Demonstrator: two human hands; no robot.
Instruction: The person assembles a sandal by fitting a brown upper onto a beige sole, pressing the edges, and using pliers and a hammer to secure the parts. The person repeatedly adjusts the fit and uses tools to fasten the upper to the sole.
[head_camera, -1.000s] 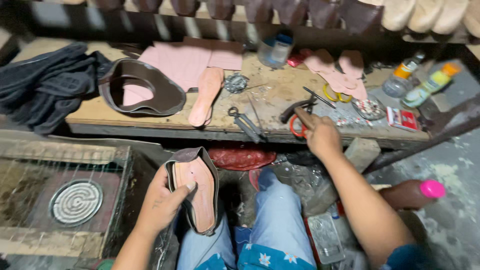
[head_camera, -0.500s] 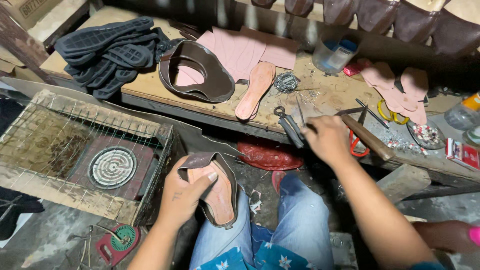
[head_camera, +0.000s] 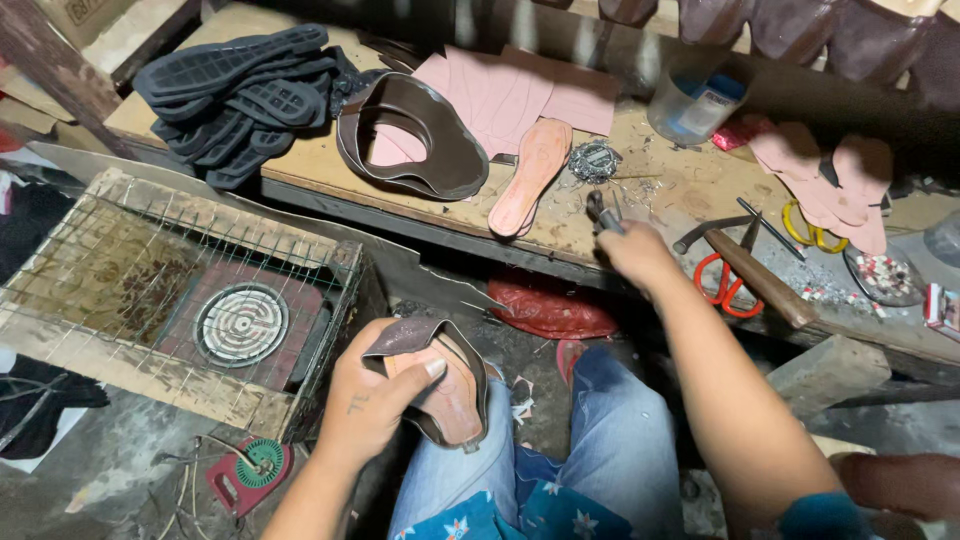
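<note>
My left hand (head_camera: 375, 400) grips a brown leather shoe upper on a last (head_camera: 450, 385), sole side up with a pinkish insole, resting on my knee in blue jeans. My right hand (head_camera: 635, 250) is at the front edge of the wooden workbench (head_camera: 320, 165), closed on a pair of metal pliers (head_camera: 603, 212) whose jaws stick up above my fingers. A loose pink insole (head_camera: 530, 175) lies on the bench just left of that hand.
On the bench lie a brown leather upper (head_camera: 415, 140), black rubber soles (head_camera: 235, 85), pink sheets (head_camera: 505, 90), a plastic jar (head_camera: 695, 95), red-handled scissors (head_camera: 720, 280) and a hammer (head_camera: 750, 270). A wire-caged electric coil heater (head_camera: 240, 320) stands at my left.
My right hand has closed on the pliers and lifted them off the bench edge. The view has swung left, and my left hand still holds the shoe.
</note>
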